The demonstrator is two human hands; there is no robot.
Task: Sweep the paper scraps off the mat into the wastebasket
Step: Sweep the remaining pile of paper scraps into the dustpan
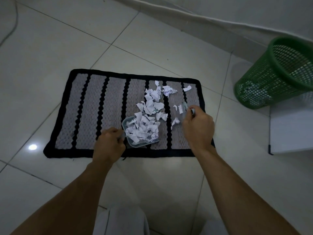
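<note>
A grey mat (101,107) with black stripes and a black border lies on the tiled floor. White paper scraps (152,100) are heaped on its right half. My left hand (108,145) grips the handle of a small pale dustpan (133,145) that rests on the mat, with several scraps piled in it. My right hand (198,131) is closed around a small brush (184,107), blurred, at the mat's right side beside a few loose scraps. A green mesh wastebasket (277,73) stands on the floor to the far right.
A white wall base (203,19) runs along the back, behind the basket. A white flat object (291,131) lies on the floor just right of the mat, below the basket. A cable (13,22) curves across the tiles at far left.
</note>
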